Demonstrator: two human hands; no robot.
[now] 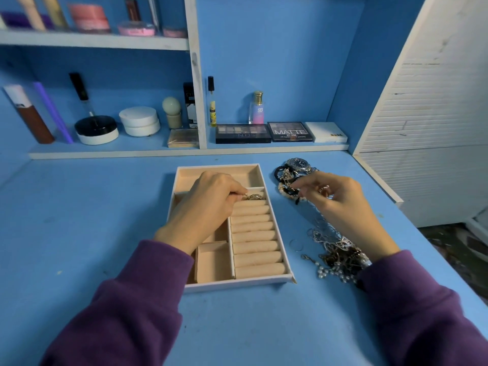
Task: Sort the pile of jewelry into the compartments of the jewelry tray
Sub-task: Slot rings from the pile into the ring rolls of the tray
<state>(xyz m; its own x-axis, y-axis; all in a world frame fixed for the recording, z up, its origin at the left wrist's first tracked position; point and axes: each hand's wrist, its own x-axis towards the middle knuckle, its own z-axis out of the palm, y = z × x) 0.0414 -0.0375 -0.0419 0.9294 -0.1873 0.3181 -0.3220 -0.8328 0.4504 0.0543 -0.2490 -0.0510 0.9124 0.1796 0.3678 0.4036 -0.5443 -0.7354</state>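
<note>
A beige jewelry tray [280, 233] with several compartments and a column of ring rolls lies on the blue desk. My left hand [208, 204] rests over the tray, fingertips pinched on a small gold piece [245, 194] beside gold rings [254, 197] at the top of the ring rolls. My right hand [335, 196] hovers over the jewelry pile to the right, fingers curled, with a ring-like piece [323, 189] at its fingers. The pile holds a silver watch [299, 164], black and beige bracelets [289, 192], tangled chains [332, 244] and pearl beads [330, 273].
A loose thin ring [296, 245] lies between tray and chains. Makeup palettes [243, 133], bottles and jars stand on the low shelf behind. A white slatted panel [427, 122] borders the desk on the right. Bare blue desk [79, 220] extends left and in front.
</note>
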